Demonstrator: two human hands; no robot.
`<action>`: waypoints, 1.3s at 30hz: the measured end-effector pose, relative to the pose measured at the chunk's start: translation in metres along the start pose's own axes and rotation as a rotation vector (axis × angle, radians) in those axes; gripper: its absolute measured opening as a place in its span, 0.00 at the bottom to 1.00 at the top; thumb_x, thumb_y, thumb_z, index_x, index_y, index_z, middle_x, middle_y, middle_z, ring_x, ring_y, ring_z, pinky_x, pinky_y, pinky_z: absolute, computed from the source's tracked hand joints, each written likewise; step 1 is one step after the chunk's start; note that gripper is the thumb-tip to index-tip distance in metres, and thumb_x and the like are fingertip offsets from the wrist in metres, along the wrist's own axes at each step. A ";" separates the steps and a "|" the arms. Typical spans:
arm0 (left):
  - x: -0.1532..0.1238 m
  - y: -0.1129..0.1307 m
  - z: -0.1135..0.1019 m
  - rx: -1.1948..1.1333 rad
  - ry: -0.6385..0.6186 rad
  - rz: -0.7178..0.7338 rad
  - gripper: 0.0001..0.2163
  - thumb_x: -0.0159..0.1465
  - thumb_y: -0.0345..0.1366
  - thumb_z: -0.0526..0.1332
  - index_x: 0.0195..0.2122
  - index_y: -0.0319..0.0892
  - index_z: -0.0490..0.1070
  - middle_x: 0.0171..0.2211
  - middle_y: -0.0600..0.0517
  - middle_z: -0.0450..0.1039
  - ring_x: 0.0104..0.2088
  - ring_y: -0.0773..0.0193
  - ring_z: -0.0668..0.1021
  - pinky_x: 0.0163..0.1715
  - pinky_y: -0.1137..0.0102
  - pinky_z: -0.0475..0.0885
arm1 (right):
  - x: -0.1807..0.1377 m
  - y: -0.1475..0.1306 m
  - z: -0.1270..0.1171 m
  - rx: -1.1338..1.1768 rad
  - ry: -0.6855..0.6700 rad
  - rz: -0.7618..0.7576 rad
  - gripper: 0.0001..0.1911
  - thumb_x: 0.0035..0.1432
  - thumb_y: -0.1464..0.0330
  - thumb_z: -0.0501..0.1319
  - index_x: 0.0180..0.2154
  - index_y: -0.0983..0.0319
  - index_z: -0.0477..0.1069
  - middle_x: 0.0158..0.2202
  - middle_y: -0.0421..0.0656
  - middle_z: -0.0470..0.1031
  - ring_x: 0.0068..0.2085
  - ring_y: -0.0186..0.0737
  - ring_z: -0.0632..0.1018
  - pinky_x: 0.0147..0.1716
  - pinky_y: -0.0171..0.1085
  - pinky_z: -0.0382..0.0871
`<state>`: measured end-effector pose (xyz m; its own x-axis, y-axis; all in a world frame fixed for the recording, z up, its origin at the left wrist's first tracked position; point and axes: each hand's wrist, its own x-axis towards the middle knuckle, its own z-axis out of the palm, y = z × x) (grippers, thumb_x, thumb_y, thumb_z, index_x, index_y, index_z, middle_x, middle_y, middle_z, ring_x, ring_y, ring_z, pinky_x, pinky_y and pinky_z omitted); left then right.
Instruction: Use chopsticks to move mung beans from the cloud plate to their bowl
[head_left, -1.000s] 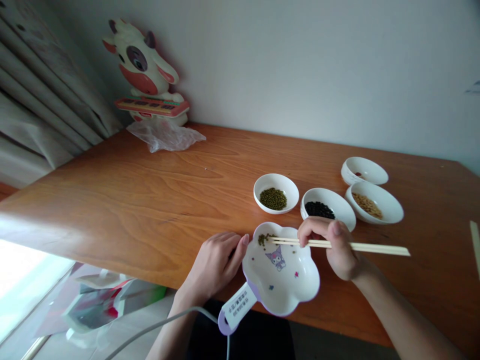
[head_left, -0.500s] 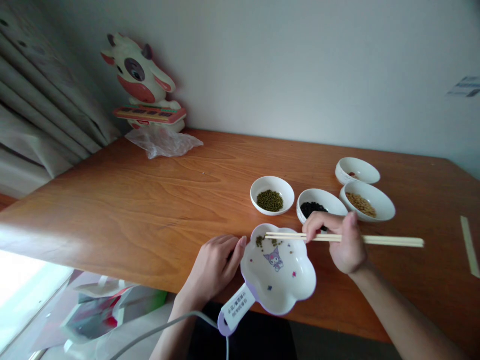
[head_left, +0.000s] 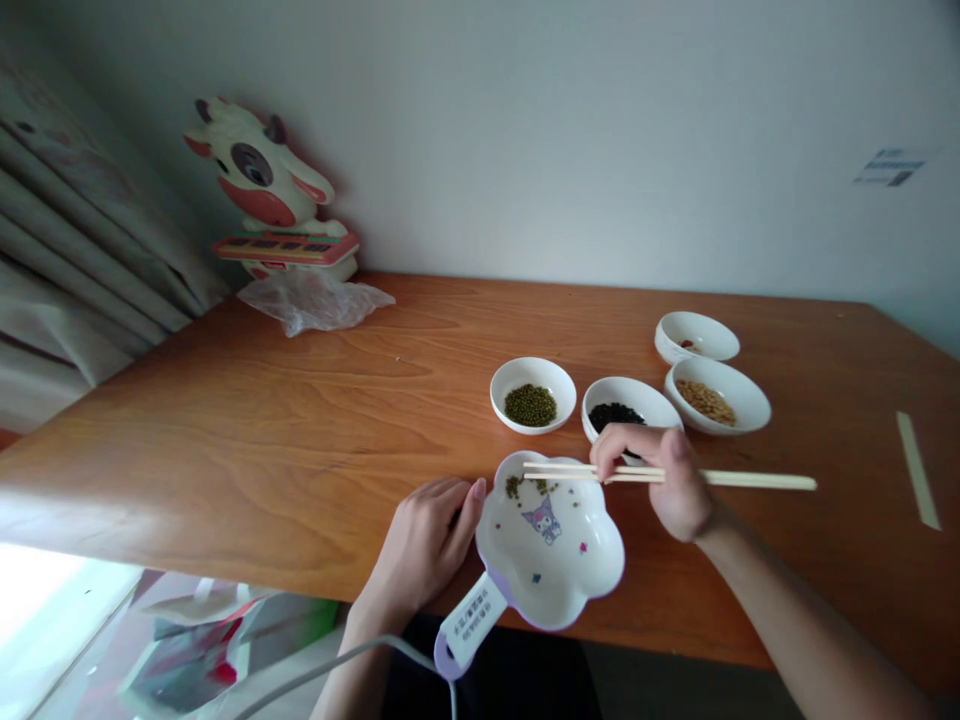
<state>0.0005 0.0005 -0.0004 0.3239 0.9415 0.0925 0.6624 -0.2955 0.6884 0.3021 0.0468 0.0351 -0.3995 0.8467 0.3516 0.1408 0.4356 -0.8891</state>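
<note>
Nearest the body, the white flower-shaped dish with a lilac rim and a cartoon print (head_left: 551,545) sits at the front edge of the reddish-brown wooden tabletop (head_left: 300,420), its labelled handle poking out over the edge toward the person. The left hand (head_left: 424,545) lies flat just beside the dish's left rim, fingers loosely together and holding nothing, fingertips at the rim.

The right hand (head_left: 660,480) pinches a pair of pale wooden chopsticks (head_left: 675,476) between thumb and fingers. Their long axis runs nearly level, left to right, tips pointing left over the far part of the dish, just above a small scatter of green beans (head_left: 525,487) there (whether the tips grip a bean is too small to tell). So the beans lie left of the right hand, straight along the sticks.

Beyond, a small round white bowl of green beans (head_left: 532,395) stands nearest, then a white bowl of black beans (head_left: 630,405).
</note>
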 end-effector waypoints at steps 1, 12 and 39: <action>0.000 0.000 0.000 0.004 0.002 0.000 0.21 0.80 0.44 0.48 0.29 0.44 0.63 0.28 0.52 0.73 0.29 0.63 0.72 0.34 0.69 0.63 | -0.003 0.001 0.002 -0.028 -0.059 0.006 0.43 0.74 0.42 0.32 0.32 0.58 0.76 0.30 0.45 0.76 0.31 0.45 0.75 0.33 0.45 0.65; -0.001 0.000 0.000 0.014 0.005 -0.012 0.20 0.80 0.44 0.48 0.30 0.44 0.63 0.29 0.52 0.73 0.29 0.64 0.73 0.33 0.70 0.64 | 0.000 -0.004 0.012 -0.113 -0.149 -0.001 0.37 0.77 0.48 0.36 0.33 0.59 0.74 0.29 0.43 0.75 0.31 0.42 0.74 0.35 0.42 0.65; -0.001 0.000 -0.001 0.005 0.003 0.003 0.20 0.80 0.43 0.49 0.29 0.44 0.61 0.28 0.52 0.72 0.29 0.63 0.72 0.33 0.69 0.63 | -0.001 -0.006 0.011 0.094 0.052 0.113 0.44 0.74 0.42 0.34 0.27 0.58 0.76 0.26 0.46 0.76 0.29 0.46 0.75 0.31 0.45 0.66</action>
<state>-0.0002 0.0001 0.0007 0.3239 0.9412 0.0961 0.6650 -0.2987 0.6845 0.2915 0.0397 0.0368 -0.3379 0.9044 0.2605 0.0953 0.3082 -0.9465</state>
